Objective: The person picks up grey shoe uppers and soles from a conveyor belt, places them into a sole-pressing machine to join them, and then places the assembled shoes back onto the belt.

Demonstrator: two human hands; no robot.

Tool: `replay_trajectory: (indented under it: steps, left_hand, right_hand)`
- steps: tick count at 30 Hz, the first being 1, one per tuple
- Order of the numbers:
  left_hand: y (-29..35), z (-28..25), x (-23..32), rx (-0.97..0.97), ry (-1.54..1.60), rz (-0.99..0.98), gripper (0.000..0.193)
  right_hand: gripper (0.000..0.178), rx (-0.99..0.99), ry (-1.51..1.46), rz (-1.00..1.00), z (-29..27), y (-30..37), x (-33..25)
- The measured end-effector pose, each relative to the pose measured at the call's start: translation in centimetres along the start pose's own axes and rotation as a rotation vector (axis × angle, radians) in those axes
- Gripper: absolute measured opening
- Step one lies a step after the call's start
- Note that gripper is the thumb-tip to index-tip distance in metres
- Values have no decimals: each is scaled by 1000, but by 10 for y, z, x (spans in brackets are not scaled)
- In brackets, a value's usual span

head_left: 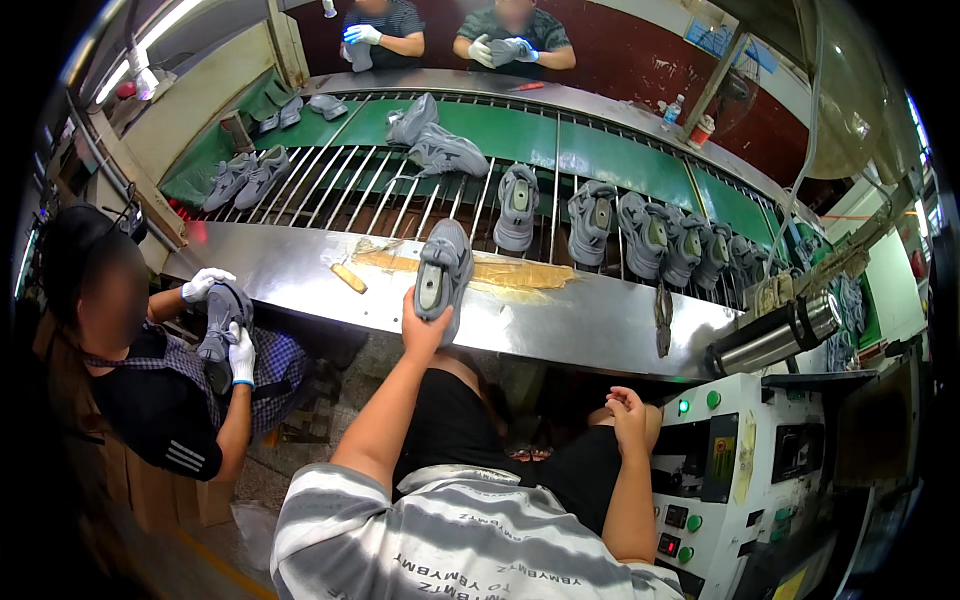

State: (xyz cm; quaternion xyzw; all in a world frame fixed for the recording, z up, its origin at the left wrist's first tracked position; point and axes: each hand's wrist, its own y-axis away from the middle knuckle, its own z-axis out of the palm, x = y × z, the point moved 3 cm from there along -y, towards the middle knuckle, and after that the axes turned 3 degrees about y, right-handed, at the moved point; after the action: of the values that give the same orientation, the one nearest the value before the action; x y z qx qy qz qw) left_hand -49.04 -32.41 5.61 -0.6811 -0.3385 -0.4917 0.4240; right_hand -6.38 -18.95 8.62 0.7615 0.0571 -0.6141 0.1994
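Left hand (422, 328): fingers curled around the heel of a grey shoe (443, 270), which lies sole-down on the steel ledge (560, 320) before the conveyor rods (380, 190). Right hand (630, 412): empty, fingers loosely curled together, resting beside the control panel (735, 470).

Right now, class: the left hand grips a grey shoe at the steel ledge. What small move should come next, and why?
Probably a short push forward. The left hand holds the grey shoe by its heel, toe already over the steel ledge, and the rod conveyor just beyond carries similar shoes. The right hand rests idle near the lap.
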Motion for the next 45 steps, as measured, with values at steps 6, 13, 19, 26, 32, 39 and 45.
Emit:
replay_trajectory:
  steps: [6,13,19,26,32,39,45]
  left_hand:
    - [-78,50,-12,-7,-60,33,74]
    - [-163,114,-11,2,-205,-101,77]
    - [-208,148,-46,-40,-158,-40,76]
    - [-217,164,-69,-197,-114,11,81]
    - [-232,147,-60,-541,-47,-169,84]
    - [-406,176,-44,-629,-577,267,73]
    - [-479,317,-39,-870,-1051,1022,76]
  right_hand:
    - [20,18,30,16,1,-10,17]
    - [18,45,243,-75,27,-75,12]
    - [19,48,602,-358,60,-157,-17]
    - [15,-36,959,-660,103,-196,-20]
    - [8,-80,975,-609,105,-204,-14]
    - [9,-90,976,-546,103,-213,-17]
    - [10,-38,949,-546,103,-216,-22]
